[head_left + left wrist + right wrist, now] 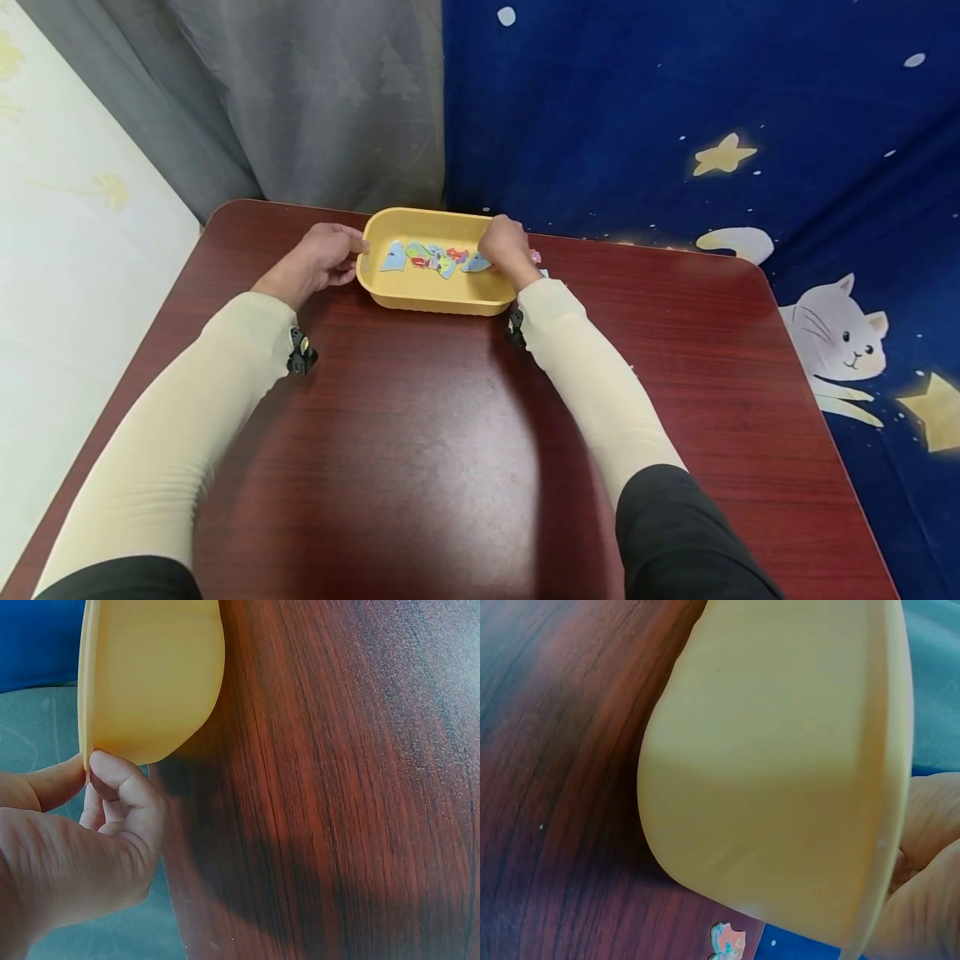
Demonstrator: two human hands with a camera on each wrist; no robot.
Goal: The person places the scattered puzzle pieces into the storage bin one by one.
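A yellow plastic basin stands near the table's back edge. Several small printed cardboard pieces, mostly light blue with red and green, lie inside it. At its left end my left hand pinches the rim between thumb and fingers; the left wrist view shows this grip on the basin wall from outside. My right hand is over the basin's right end, fingers bent down past the rim. From the right wrist, the basin wall hides those fingertips, so I cannot tell what they hold.
Just beyond the basin's right end, a pink-and-blue piece lies on the brown wooden table. A grey curtain and a blue curtain with stars and a cat hang behind the table. A white surface borders the left side.
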